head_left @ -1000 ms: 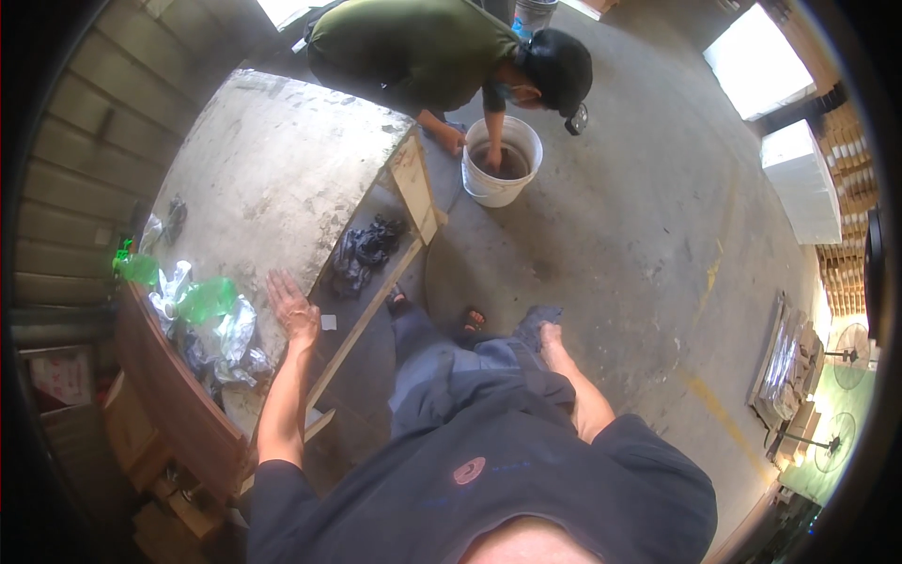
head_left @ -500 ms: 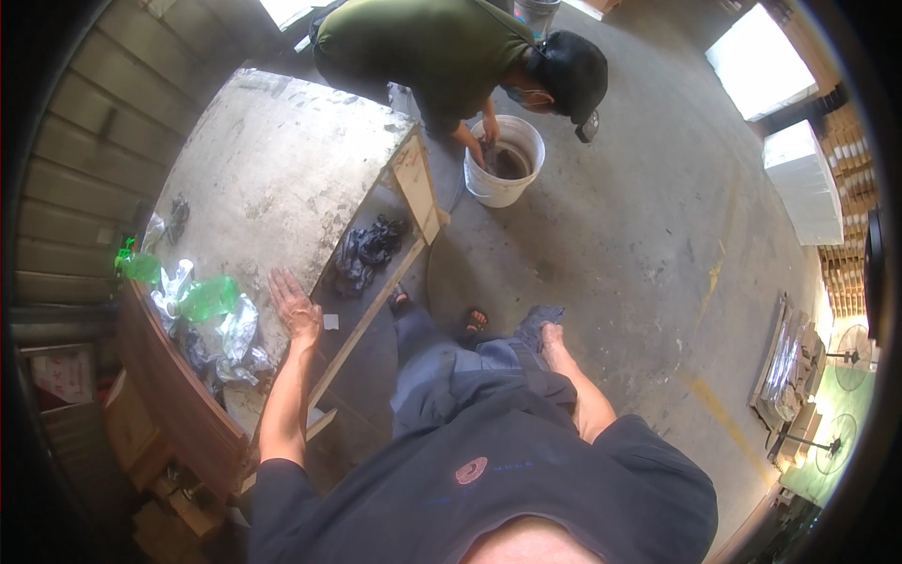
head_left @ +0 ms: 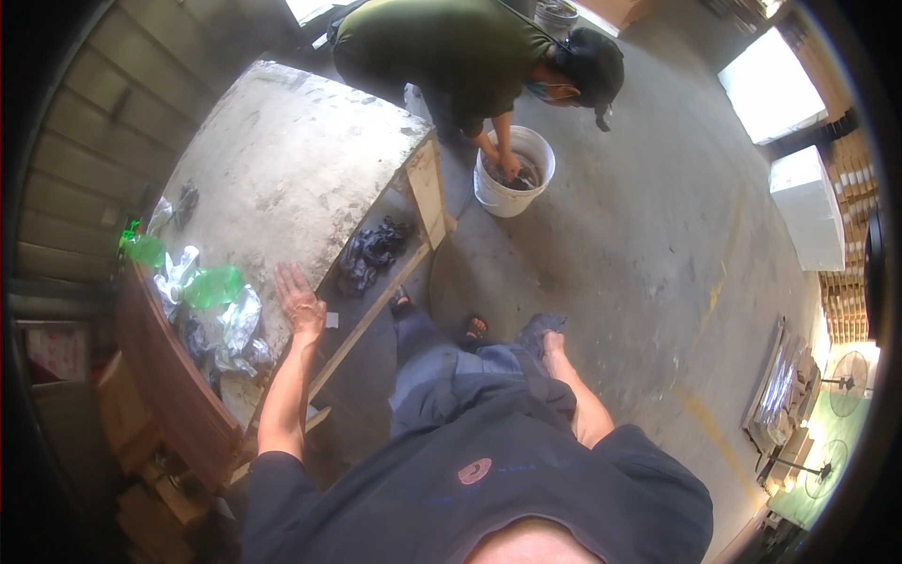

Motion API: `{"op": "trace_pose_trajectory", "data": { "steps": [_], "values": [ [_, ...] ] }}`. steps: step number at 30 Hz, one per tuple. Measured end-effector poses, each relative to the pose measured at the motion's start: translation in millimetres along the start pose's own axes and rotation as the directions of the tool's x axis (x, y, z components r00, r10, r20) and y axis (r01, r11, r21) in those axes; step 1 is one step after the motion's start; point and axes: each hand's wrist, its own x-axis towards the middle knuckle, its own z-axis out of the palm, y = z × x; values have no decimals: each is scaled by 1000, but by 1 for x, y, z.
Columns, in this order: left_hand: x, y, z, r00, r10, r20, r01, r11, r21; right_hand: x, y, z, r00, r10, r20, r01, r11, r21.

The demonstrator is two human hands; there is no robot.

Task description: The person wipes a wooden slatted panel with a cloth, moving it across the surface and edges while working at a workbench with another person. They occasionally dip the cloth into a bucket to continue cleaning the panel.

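My left hand point(head_left: 299, 302) lies flat and open on the edge of a grey concrete-topped table point(head_left: 282, 169), fingers spread, holding nothing. A small white scrap point(head_left: 331, 320) lies just right of it. My right hand point(head_left: 548, 340) rests on my right thigh, at a dark cloth point(head_left: 540, 329) over my knee; its fingers are hidden, so I cannot tell if it grips. Ahead, another person in a green shirt point(head_left: 442, 52) bends over a white bucket point(head_left: 512, 174) with both hands inside it.
Green plastic bottles point(head_left: 211, 287) and crumpled clear bags point(head_left: 235, 329) lie on the table's left end. A black bag point(head_left: 371, 254) sits on a shelf under the top. White foam blocks point(head_left: 808, 211) stand at the right on the concrete floor point(head_left: 639, 254). A wooden crate point(head_left: 174, 395) stands at the left.
The person at the bucket has shifted slightly and bent lower over it. My hands have stayed where they were.
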Motion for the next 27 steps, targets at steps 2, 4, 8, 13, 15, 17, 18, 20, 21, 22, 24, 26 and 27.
{"op": "trace_pose_trajectory", "data": {
  "steps": [2, 4, 8, 13, 15, 17, 18, 20, 21, 22, 24, 26, 27],
  "values": [
    [5, 9, 0, 1000, 18, -15, -19, 998, -57, 14, 3, -7, 1000, 6, -8, -6, 1000, 9],
    [6, 11, 2, 999, 22, -27, -24, 998, -65, 19, 2, -9, 999, -30, 20, 30, 999, 18],
    [-7, -2, 10, 1000, -18, -10, 18, 999, -30, 13, -17, 11, 999, -35, 40, 37, 998, -57],
    [0, 14, 30, 999, -12, -35, 12, 1000, 6, 5, -26, 3, 992, -58, 113, 60, 998, -20],
    [8, 30, 26, 999, -20, -34, 20, 1000, 1, 9, -28, -4, 994, -51, 101, 53, 999, -11],
    [4, 31, 24, 999, -29, -45, 29, 1000, -8, 12, -30, -4, 993, -39, 109, 43, 998, -34],
    [0, 29, 22, 998, -43, -42, 43, 999, -12, 14, -31, -2, 993, -33, 117, 39, 998, -42],
    [-5, 31, 23, 997, -66, -36, 65, 997, -28, 19, -36, -3, 992, -34, 121, 42, 997, -65],
    [-7, 29, 22, 997, -65, -38, 65, 998, -13, 20, -35, -1, 991, -29, 129, 39, 996, -76],
    [-6, 32, 23, 997, -68, -38, 68, 998, -17, 22, -40, 0, 991, -33, 133, 44, 996, -81],
    [-3, 33, 22, 997, -66, -38, 66, 998, -17, 24, -41, 2, 990, -37, 136, 49, 995, -85],
    [7, 36, 23, 997, -50, -56, 50, 999, 10, 25, -46, 6, 988, -43, 146, 55, 995, -78],
    [13, 39, 24, 997, -42, -58, 43, 999, 10, 24, -48, 3, 989, -52, 137, 62, 996, -69]
  ]
}}
